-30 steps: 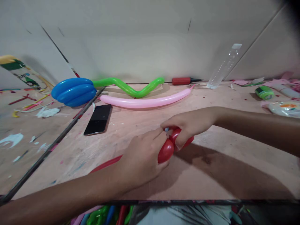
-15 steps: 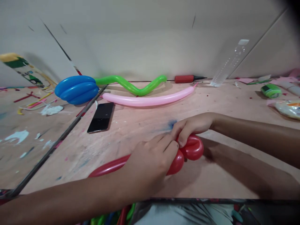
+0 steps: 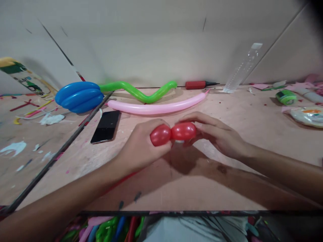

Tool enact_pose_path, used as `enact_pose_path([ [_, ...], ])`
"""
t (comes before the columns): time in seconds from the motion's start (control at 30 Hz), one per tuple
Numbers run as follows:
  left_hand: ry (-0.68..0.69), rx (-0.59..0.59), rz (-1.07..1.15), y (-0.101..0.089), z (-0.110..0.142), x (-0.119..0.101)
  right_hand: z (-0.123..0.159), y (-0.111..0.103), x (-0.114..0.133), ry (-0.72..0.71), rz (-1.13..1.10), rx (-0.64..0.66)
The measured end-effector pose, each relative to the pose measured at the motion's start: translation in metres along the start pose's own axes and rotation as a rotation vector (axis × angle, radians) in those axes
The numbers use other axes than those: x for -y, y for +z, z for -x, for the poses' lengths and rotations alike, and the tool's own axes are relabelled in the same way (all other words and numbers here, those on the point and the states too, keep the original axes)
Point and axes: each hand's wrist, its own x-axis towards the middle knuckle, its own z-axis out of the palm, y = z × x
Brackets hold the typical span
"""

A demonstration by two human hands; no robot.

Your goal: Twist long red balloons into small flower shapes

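A red twisting balloon (image 3: 173,132) is held up over the pinkish worktable (image 3: 252,134), pinched into two round bubbles side by side. My left hand (image 3: 140,148) is closed round the left bubble, and the balloon's uninflated tail runs down under that wrist. My right hand (image 3: 214,132) curls its fingers round the right bubble. Behind them lie a long pink balloon (image 3: 156,107), a wavy green balloon (image 3: 141,92) and a blue folded balloon shape (image 3: 79,96).
A black phone (image 3: 106,126) lies left of my hands. A red hand pump (image 3: 198,84) and a clear plastic tube (image 3: 241,69) rest by the back wall. Green tape roll (image 3: 285,97) and packets sit far right. Loose balloons (image 3: 108,228) hang below the table's front edge.
Both hands lifted the red balloon off the table and moved it farther away. The two bubbles now sit side by side between the hands rather than under them.
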Motion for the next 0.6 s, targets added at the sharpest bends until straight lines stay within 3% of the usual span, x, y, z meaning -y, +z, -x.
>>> enact_pose_path([
  [0.1, -0.074, -0.003, 0.155, -0.007, -0.009, 0.006, 0.015, 0.005, 0.006, -0.272, 0.408, -0.115],
  [0.2, -0.087, 0.092, 0.278, -0.009, -0.011, 0.007, 0.021, 0.011, 0.001, -0.468, 0.842, -0.152],
  [0.27, -0.093, 0.173, 0.344, -0.01, -0.01, 0.005, 0.02, 0.013, -0.004, -0.579, 1.014, -0.145],
  [0.4, -0.165, 0.346, 0.549, -0.01, -0.007, -0.005, 0.015, 0.007, -0.005, -0.675, 1.112, -0.169],
  [0.47, -0.202, 0.375, 0.571, -0.01, -0.004, -0.011, 0.013, 0.004, -0.001, -0.686, 1.121, -0.18],
  [0.6, -0.132, 0.276, 0.268, -0.007, 0.001, -0.02, 0.015, 0.004, 0.009, -0.598, 1.097, -0.152],
])
